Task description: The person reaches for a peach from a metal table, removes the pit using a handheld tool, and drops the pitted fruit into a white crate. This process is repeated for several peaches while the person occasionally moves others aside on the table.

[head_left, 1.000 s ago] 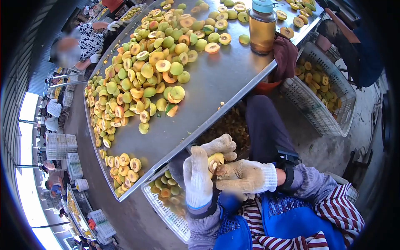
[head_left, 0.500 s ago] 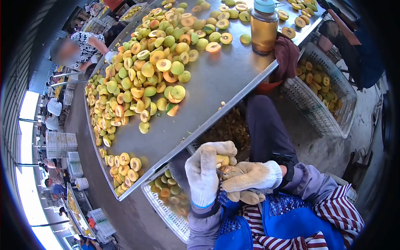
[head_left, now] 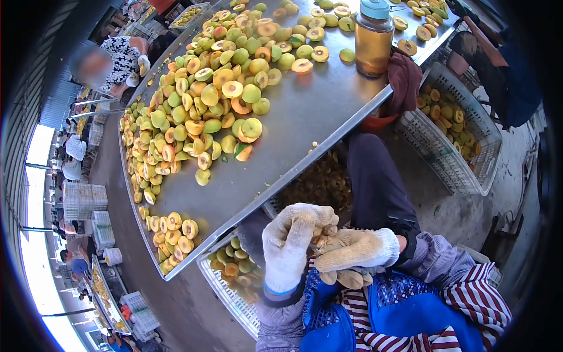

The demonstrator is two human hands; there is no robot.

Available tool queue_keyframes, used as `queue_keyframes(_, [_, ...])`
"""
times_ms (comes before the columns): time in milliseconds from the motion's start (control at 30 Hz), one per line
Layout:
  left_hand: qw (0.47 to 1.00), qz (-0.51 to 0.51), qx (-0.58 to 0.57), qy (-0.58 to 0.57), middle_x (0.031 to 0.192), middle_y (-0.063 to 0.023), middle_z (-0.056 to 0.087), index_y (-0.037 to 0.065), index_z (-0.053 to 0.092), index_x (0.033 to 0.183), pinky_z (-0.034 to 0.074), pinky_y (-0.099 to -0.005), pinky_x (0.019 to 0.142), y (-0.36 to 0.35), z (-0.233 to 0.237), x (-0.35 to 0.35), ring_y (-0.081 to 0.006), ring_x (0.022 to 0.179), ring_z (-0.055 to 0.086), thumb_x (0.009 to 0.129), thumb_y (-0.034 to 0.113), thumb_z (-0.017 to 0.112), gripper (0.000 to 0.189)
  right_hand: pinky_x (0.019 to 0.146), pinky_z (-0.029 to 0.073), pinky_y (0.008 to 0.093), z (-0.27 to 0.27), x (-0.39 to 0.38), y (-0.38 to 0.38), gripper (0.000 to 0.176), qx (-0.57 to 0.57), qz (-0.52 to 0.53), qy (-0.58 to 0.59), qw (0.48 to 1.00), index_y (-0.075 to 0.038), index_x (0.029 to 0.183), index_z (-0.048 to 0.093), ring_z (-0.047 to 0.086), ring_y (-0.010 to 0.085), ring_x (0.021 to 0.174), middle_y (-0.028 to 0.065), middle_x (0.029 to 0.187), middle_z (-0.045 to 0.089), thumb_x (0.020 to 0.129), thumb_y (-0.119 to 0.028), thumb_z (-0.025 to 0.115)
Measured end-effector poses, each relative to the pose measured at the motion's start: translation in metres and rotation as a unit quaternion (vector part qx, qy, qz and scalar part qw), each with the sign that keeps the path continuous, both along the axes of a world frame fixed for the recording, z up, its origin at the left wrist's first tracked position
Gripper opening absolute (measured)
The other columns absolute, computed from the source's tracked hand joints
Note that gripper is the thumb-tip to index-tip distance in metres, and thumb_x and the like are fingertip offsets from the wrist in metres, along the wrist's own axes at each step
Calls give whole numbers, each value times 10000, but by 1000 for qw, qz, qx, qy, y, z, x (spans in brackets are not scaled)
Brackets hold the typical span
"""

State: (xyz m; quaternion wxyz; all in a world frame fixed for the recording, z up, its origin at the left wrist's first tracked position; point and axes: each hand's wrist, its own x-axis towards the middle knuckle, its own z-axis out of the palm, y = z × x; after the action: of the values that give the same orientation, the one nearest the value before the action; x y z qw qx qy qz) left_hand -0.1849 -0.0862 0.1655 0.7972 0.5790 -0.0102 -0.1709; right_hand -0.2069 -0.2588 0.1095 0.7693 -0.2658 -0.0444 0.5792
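A second ago the small yellow-fleshed fruit half [head_left: 321, 236] showed its cut face openly between the two gloves. Since then the left hand [head_left: 288, 246], in a white knitted glove, has rolled over it, so that only a brownish sliver shows at the fingertips. The glove is closed round the fruit half, fingers wrapped over the top. The right hand [head_left: 355, 251], in a beige knitted glove, has shifted little: it lies just to the right, fingers folded in and its tip pressed against the fruit half. Whether anything is pinched inside that glove cannot be told. As a judgement, the fruit half is now being worked on its hidden side, inside the grip. It sits between the two hands, touching both, over the blue apron [head_left: 404, 311] and low in front of the near edge of the long stainless-steel desk [head_left: 305, 117]. Just left of and below the hands, under the desk edge, a white plastic crate [head_left: 226, 296] holds green and orange fruit pieces. On the desk lies a broad heap of halved green and yellow fruit [head_left: 205, 111], well apart from the hands. An amber jar with a teal lid [head_left: 373, 38] stands by the desk's edge, with a dark red cloth [head_left: 404, 76] draped beside it. A second white crate [head_left: 463, 158] of fruit pieces stands on the floor to the right. Across the desk, a co-worker in a flowered top [head_left: 124, 57] has leaned closer to the heap.
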Motion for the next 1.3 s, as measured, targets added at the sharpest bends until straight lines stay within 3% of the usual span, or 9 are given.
queue_keyframes(200, [929, 87, 253, -255, 872, -160, 695, -61, 660, 946, 509, -276, 623, -12, -11, -1, -170, 680, 635, 972, 411, 589, 478, 330, 415, 220, -5, -6, -2, 329, 87, -8, 117, 989, 17, 987, 603, 542, 114, 386, 62, 545, 581, 1018, -300, 520])
queue_keyframes(333, [994, -20, 101, -44, 872, -172, 695, -51, 664, 926, 526, -290, 636, -7, 0, 6, -176, 683, 639, 975, 417, 578, 478, 431, 487, 211, -38, -21, 1, 325, 77, -39, 136, 987, 9, 1124, 607, 625, 105, 542, 62, 798, 659, 1015, -287, 529])
queue_keyframes(433, [964, 19, 127, -232, 880, -192, 690, -38, 646, 905, 533, -306, 624, -13, -17, 7, -203, 680, 644, 981, 461, 545, 515, 519, 526, 199, -36, -23, 0, 321, 121, -67, 153, 979, 1, 1191, 605, 660, 98, 652, 52, 955, 672, 1002, -254, 555])
queue_keyframes(467, [953, 23, 71, -293, 903, -154, 688, -42, 658, 920, 539, -319, 680, -12, -23, 9, -222, 773, 663, 992, 277, 578, 337, 530, 529, 196, -31, -22, -2, 311, 140, -65, 166, 974, -1, 1185, 609, 660, 95, 659, 49, 959, 673, 997, -245, 564])
queue_keyframes(800, [958, 63, -279, -6, 857, -161, 640, 10, 610, 881, 540, -399, 661, -22, -34, -6, -269, 753, 637, 1015, 455, 465, 486, 321, 404, 216, -31, -18, 7, 286, 75, -51, 30, 995, 34, 927, 617, 536, 102, 396, 58, 623, 612, 996, -238, 560])
queue_keyframes(1000, [973, 105, -173, 109, 819, -108, 630, 51, 618, 869, 532, -358, 645, -14, -25, -12, -233, 716, 624, 1015, 489, 445, 493, 298, 387, 233, -28, -17, 12, 316, 100, -9, 62, 993, 50, 918, 603, 522, 116, 377, 69, 558, 578, 1012, -240, 523])
queue_keyframes(1100, [856, 107, -422, 280, 805, -91, 620, 71, 603, 853, 523, -349, 603, -4, -38, -14, -229, 661, 606, 1017, 498, 432, 488, 307, 382, 239, -21, -7, 12, 320, 159, 109, 84, 978, 42, 916, 612, 510, 115, 371, 63, 546, 566, 1005, -255, 533])
queue_keyframes(1133, [800, -34, -559, 217, 763, -65, 585, 82, 577, 835, 506, -339, 567, -6, -46, -6, -224, 597, 571, 1021, 499, 422, 482, 311, 379, 239, -19, -5, 13, 321, 183, 151, 94, 967, 38, 912, 617, 506, 113, 370, 60, 543, 562, 1002, -260, 537])
queue_keyframes(1300, [958, 241, -135, 71, 749, -94, 553, 59, 528, 901, 452, -300, 459, 13, -35, -21, -224, 597, 586, 985, 538, 469, 490, 362, 394, 234, 2, 3, 10, 276, 12, 107, 13, 994, 34, 925, 629, 547, 132, 418, 78, 607, 599, 985, -229, 572])
